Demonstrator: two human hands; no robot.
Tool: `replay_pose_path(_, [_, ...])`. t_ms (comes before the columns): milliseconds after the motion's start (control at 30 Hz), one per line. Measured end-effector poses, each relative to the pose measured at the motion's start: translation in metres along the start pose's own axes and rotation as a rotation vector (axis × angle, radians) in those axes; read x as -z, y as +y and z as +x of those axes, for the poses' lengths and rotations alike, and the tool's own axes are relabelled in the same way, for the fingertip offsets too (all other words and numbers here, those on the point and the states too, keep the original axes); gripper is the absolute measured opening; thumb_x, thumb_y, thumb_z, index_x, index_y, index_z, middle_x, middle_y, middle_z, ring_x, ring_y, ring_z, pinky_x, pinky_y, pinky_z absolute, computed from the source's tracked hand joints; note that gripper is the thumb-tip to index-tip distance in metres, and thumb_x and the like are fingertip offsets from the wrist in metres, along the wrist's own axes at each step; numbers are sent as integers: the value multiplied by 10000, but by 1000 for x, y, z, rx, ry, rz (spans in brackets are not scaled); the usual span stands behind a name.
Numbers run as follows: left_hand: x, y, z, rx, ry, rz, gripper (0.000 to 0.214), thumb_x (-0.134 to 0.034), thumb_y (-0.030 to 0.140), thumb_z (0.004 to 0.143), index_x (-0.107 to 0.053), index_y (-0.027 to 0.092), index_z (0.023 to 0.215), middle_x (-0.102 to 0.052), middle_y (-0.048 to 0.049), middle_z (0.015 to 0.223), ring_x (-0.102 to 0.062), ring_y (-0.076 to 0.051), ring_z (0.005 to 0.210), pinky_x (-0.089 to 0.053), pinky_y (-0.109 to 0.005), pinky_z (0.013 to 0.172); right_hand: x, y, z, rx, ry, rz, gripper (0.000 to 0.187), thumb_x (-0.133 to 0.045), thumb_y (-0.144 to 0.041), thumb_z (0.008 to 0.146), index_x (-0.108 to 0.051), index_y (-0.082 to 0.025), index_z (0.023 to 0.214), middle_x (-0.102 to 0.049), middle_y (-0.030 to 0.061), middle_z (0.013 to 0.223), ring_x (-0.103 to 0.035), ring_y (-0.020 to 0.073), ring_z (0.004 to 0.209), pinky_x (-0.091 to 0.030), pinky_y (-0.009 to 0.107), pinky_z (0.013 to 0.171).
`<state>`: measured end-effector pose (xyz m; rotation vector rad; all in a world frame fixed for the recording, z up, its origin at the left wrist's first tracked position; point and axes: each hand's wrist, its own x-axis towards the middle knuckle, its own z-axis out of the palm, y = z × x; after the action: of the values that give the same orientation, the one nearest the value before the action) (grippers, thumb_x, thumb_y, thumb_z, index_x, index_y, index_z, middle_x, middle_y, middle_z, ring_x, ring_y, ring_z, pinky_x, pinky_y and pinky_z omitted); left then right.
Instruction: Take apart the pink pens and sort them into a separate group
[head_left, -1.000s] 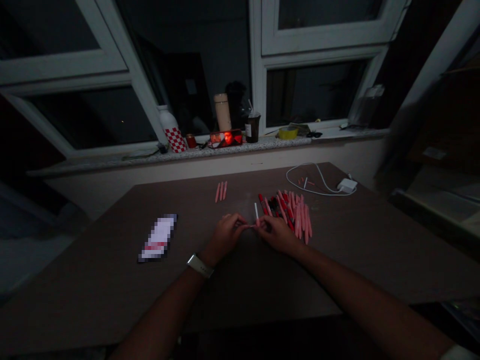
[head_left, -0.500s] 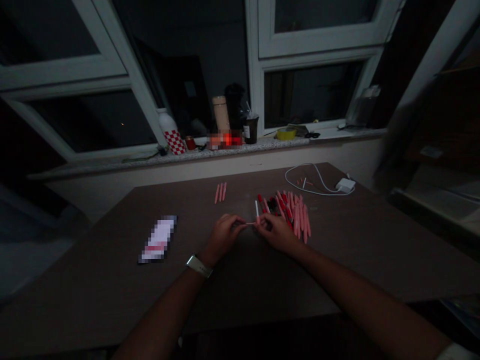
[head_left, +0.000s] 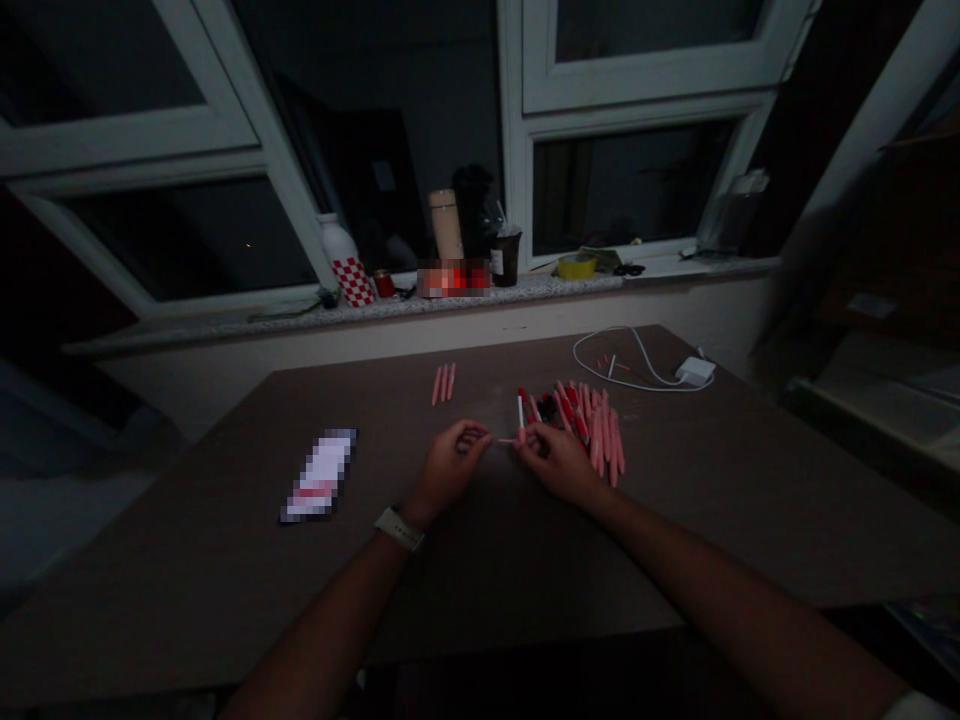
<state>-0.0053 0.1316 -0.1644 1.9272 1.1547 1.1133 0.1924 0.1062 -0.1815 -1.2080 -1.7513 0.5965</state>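
My R hand is closed, pinching a slim pink stick w/ white end at centre frame. My L hand is half-curled, not gripping anything, fingertips just beside the stick; can't tell if touching. White-strapped watch on L wrist. Just right of R hand: messy heap of pink & red sticks on dark brown surface. Above centre, 3 loose pink sticks; upper right, white cable & charger.

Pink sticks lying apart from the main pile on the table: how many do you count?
3: the pink sticks lie side by side on the table, left of the main pile; none seems hidden.
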Motion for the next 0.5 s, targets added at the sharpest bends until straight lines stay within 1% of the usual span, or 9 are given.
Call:
replay_pose_path(67, [-1,0,1,45,-4,-98,230,-649,366,815,-618,157,907,-690,-53,861,-656,-172,790,-504,-257,698,0,-1,0,10,3,12,110,-560,-255,850,-621,-164,862,-631,5,698,-566,130,618,-394,217,570])
replay_pose_path(167, [-1,0,2,76,-24,-177,236,-665,361,795,-618,154,898,-696,-60,872,-668,-182,846,-509,-258,725,0,-2,0,15,2,18,112,-557,-258,854,-621,-167,870,-628,4,693,-564,129,608,-390,216,558])
replay_pose_path(367, [0,-1,1,97,-47,-222,221,-670,343,785,-621,152,886,-700,-61,863,-667,-182,855,-505,-259,739,-2,0,0,28,26,24,129,-552,-280,865,-621,-171,862,-614,4,674,-552,132,598,-393,222,559])
replay_pose_path(500, [-1,-3,1,124,-49,-239,227,-677,348,773,-620,155,879,-702,-58,844,-668,-181,836,-501,-246,701,-1,-1,0,22,54,13,124,-553,-273,864,-622,-170,871,-628,15,706,-565,137,620,-406,227,578])
